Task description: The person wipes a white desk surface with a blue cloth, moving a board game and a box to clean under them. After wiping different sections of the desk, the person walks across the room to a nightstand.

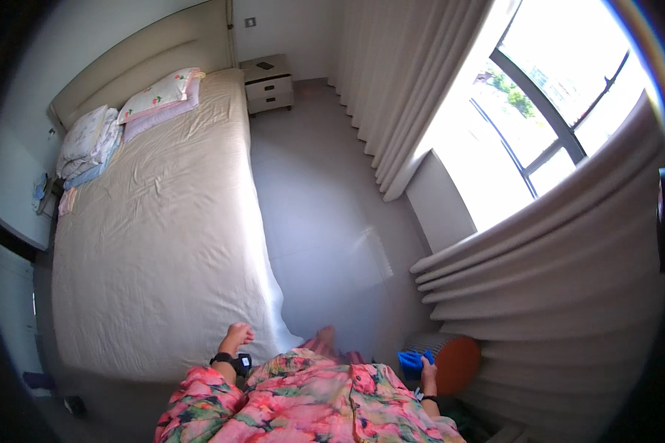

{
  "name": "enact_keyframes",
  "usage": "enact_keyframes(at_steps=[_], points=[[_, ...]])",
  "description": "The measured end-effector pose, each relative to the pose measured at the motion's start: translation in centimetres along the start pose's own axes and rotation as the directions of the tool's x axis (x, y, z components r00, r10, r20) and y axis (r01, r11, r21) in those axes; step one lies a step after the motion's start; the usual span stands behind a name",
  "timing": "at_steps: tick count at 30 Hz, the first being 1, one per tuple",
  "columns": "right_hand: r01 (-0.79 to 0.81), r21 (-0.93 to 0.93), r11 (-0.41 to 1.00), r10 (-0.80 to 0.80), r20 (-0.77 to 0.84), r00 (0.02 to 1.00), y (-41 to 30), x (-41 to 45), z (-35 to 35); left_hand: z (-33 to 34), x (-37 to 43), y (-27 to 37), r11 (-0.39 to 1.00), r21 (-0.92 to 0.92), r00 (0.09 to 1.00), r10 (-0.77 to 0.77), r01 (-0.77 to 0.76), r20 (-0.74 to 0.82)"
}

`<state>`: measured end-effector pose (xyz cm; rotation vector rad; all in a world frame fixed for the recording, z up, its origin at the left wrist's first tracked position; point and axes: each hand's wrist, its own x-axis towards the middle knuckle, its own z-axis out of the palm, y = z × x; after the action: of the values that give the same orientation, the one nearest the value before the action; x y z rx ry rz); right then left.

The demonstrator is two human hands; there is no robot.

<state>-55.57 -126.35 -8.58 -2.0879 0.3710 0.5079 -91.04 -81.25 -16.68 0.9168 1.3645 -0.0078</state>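
Observation:
Over the near edge of the bed (pixel 160 249), my left hand (pixel 240 335) is loosely curled, with nothing visible in it. My right hand (pixel 429 372) grips a blue cloth or similar folded item (pixel 413 362), whose exact kind I cannot tell. Just beyond and beside that hand is a round stool or drum-like seat with an orange-brown face (pixel 459 362). A beige fitted sheet with wrinkles covers the bed. A bare foot (pixel 326 333) shows on the floor beside the bed's corner.
Pillows (pixel 158 97) and folded bedding (pixel 88 141) lie by the headboard (pixel 149 44). A nightstand (pixel 269 88) with a dark flat object (pixel 264 65) stands beyond the bed. Long curtains (pixel 404 83) hang on the right beside a bright window (pixel 532 111). Grey tiled floor (pixel 316 194) runs between.

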Motion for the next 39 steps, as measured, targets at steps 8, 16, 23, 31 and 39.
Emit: enact_keyframes(at_steps=[8,16,23,31,39], points=[[-0.22,-0.313,0.924,0.218,-0.042,0.975,0.7,4.1,0.1,6.1,4.9,12.3,0.998,0.012,0.997,0.069,-0.069,-0.037],[-0.128,-0.304,0.944,0.174,0.13,0.976,-6.9,18.0,6.4,4.6,8.6,12.1,0.997,0.078,0.982,-0.012,0.027,-0.188],[0.306,-0.234,0.923,-0.202,0.382,0.902,-31.9,35.5,24.6,6.0,9.0,17.5,0.968,-0.248,0.954,-0.043,-0.034,-0.298],[0.36,0.06,0.931,-0.305,0.672,0.675,-51.0,34.1,44.2,5.2,12.6,19.1,0.834,-0.503,0.928,-0.342,0.226,-0.15],[0.58,-0.408,0.705,-0.194,0.675,0.712,-45.6,45.0,43.4,1.8,22.1,38.0,0.942,-0.335,0.957,-0.114,0.019,-0.266]])
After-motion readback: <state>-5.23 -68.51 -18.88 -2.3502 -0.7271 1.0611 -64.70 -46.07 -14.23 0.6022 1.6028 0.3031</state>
